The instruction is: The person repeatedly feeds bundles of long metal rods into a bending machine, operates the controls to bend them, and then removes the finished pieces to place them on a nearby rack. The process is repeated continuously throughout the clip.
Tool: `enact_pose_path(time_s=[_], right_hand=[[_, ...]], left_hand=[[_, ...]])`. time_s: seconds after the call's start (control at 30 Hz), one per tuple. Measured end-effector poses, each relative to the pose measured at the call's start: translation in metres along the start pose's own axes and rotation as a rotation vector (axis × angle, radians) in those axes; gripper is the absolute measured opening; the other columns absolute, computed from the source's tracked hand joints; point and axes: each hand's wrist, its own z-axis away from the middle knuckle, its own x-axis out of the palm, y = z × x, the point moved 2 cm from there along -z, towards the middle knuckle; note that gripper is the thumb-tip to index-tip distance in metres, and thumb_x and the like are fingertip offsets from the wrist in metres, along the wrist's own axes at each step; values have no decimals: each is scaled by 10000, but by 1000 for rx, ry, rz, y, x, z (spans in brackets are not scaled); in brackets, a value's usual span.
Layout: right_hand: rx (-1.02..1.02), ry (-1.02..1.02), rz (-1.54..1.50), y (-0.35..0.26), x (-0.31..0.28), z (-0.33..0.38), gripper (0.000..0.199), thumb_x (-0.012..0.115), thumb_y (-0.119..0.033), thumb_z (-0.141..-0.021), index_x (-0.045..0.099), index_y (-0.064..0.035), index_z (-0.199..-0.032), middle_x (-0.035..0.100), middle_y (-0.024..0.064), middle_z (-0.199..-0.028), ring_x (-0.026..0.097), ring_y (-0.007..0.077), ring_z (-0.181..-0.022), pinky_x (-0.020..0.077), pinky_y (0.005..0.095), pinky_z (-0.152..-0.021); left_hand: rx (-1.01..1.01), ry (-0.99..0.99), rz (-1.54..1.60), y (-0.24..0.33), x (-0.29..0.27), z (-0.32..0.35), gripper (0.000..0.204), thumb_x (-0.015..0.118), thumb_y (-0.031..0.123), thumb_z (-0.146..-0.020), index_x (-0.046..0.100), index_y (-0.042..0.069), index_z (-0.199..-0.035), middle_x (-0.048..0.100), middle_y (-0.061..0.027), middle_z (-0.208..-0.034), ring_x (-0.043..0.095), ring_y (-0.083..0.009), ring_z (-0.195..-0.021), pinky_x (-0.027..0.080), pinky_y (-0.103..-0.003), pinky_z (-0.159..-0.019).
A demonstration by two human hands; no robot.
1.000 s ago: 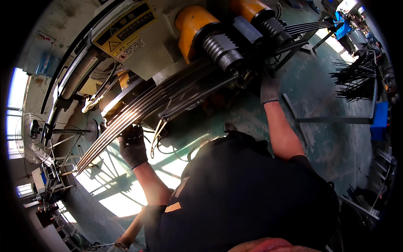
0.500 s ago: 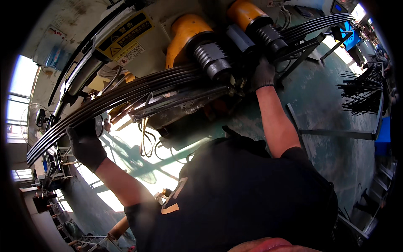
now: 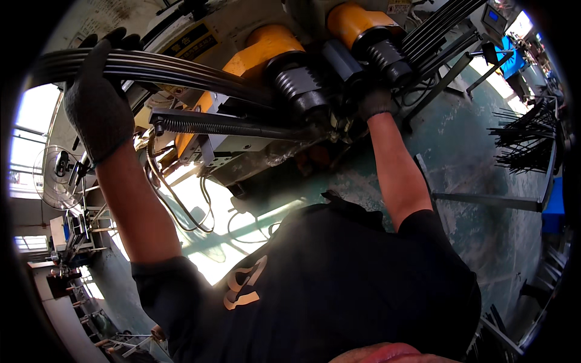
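My left hand (image 3: 100,112), in a dark grey glove, is wrapped round a bundle of long dark metal rods (image 3: 187,71) and holds their left end high. The rods run right, behind a black ribbed cylinder (image 3: 296,88) below a yellow machine housing (image 3: 269,45). More parallel rods (image 3: 439,33) show at the upper right. My gloved right hand (image 3: 374,104) is at the machine's dark middle, just below a black block (image 3: 344,60). Its fingers are hidden there, so whatever they touch cannot be seen.
A second yellow housing (image 3: 357,21) has its own ribbed cylinder (image 3: 390,57). Below the raised rods, a spring-wrapped bar (image 3: 230,125) juts left over looping cables (image 3: 181,212). Many thin dark rods (image 3: 523,139) lie on a rack at right. A fan (image 3: 57,172) stands at left.
My left hand has lifted the rods' left end up and away from me. At the right, the far rods tilt more steeply. My right hand has stayed nearly in place.
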Motion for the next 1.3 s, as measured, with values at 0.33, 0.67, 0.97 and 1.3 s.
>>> enact_pose_path(time_s=[0.33, 0.67, 0.97, 1.3], right_hand=[[57, -38, -121, 24, 38, -3, 631, 756, -203, -789, 590, -147, -1396, 707, 193, -1140, 690, 385, -1006, 560, 469, -891], [110, 21, -436, 17, 25, -1, 611, 811, -196, -768, 635, -157, -1352, 736, 148, -1051, 717, 319, -932, 592, 403, -806], [507, 118, -1370, 20, 41, -7, 334, 743, -157, -871, 692, -114, -1199, 714, 75, -935, 704, 207, -821, 590, 364, -689], [531, 113, -1386, 22, 51, -9, 221, 717, -182, -930, 696, -86, -1128, 687, 67, -861, 686, 196, -717, 575, 344, -605]], left_hand=[[-440, -73, 117, 162, 104, -38, 238, 599, 140, -949, 626, -15, -1127, 603, -47, -816, 589, -139, -725, 495, -322, -682], [-318, -131, 236, 145, 115, -39, 302, 624, 125, -901, 620, -28, -1160, 606, -44, -803, 592, -138, -701, 472, -295, -626], [-258, -70, 165, 147, 120, -36, 337, 652, 140, -890, 625, -26, -1181, 630, -48, -823, 610, -141, -717, 485, -290, -650], [-275, -61, 76, 155, 119, -33, 356, 660, 159, -901, 626, -22, -1206, 638, -50, -835, 617, -140, -734, 499, -300, -677]])
